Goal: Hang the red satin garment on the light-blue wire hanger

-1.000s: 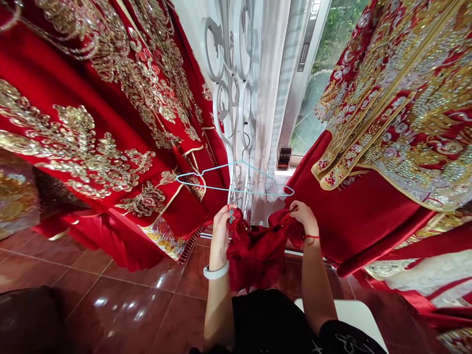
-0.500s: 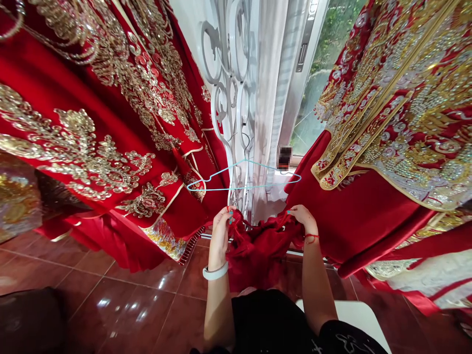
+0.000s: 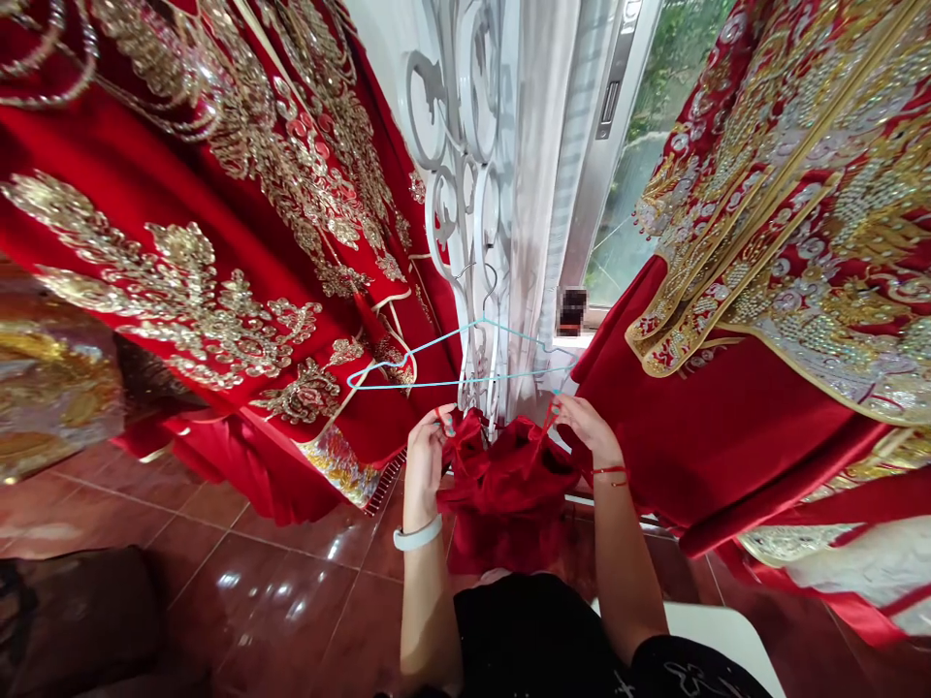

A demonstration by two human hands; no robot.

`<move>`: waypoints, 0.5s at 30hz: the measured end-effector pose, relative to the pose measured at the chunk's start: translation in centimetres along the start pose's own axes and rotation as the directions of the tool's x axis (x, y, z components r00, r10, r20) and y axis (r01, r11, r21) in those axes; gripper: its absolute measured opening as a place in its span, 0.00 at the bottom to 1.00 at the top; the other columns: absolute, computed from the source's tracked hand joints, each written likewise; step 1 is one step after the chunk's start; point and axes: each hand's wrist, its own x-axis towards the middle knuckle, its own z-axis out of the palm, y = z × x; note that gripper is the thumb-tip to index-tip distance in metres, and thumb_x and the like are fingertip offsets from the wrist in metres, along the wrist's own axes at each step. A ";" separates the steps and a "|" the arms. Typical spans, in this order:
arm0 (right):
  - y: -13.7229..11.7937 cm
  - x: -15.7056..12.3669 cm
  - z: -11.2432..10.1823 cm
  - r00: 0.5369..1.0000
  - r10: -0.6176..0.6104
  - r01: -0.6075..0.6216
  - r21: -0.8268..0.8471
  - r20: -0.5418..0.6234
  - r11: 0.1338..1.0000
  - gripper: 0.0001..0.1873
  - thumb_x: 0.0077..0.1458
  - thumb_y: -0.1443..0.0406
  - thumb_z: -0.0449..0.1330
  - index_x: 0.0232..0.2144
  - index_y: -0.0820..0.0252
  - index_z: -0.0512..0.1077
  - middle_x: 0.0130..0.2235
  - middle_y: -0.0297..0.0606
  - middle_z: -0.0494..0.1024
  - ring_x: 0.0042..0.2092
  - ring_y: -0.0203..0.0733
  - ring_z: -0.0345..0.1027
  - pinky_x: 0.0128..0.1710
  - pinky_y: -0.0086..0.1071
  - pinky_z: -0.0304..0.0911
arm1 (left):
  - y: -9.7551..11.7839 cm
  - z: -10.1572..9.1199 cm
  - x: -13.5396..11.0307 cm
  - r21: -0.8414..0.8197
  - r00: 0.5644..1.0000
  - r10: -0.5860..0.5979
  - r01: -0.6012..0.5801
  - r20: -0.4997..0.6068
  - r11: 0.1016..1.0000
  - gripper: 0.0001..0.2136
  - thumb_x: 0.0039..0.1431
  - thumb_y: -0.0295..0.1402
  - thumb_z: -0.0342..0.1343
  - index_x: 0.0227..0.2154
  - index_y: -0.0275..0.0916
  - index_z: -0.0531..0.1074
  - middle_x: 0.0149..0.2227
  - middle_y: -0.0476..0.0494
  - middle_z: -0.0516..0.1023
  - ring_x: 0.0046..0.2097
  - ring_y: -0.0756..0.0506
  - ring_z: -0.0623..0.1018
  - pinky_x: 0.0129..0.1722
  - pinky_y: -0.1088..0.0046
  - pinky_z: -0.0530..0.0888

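Observation:
A small dark red garment (image 3: 505,485) hangs between my two hands at the centre. My left hand (image 3: 426,448) pinches its left top corner by a thin strap. My right hand (image 3: 586,431) pinches the right strap, with its fingertips at the right end of a light blue wire hanger (image 3: 436,361). The hanger hangs just above the garment by its hook on a white scrolled metal rack (image 3: 465,194).
Large red robes with gold embroidery hang on the left (image 3: 204,252) and on the right (image 3: 786,242). A sheer white curtain (image 3: 542,174) and a window (image 3: 655,116) lie straight ahead. The floor is glossy reddish tile (image 3: 291,591). A white seat edge (image 3: 713,630) shows at lower right.
Both hands have risen and come closer together, bringing the garment's straps up to the hanger. The hanger has swung, its right end now at my right fingertips.

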 end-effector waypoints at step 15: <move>-4.6 3.5 8.8 0.974 -0.036 -0.108 0.597 0.223 0.795 0.19 0.50 0.50 0.70 0.28 0.56 0.70 0.21 0.23 0.51 0.21 0.29 0.42 0.17 0.26 0.39 | -0.1 -2.6 0.0 0.010 0.999 0.029 -0.029 -0.040 1.000 0.22 0.41 0.36 0.74 0.42 0.38 0.83 0.53 0.33 0.82 0.33 0.49 0.82 0.35 0.74 0.78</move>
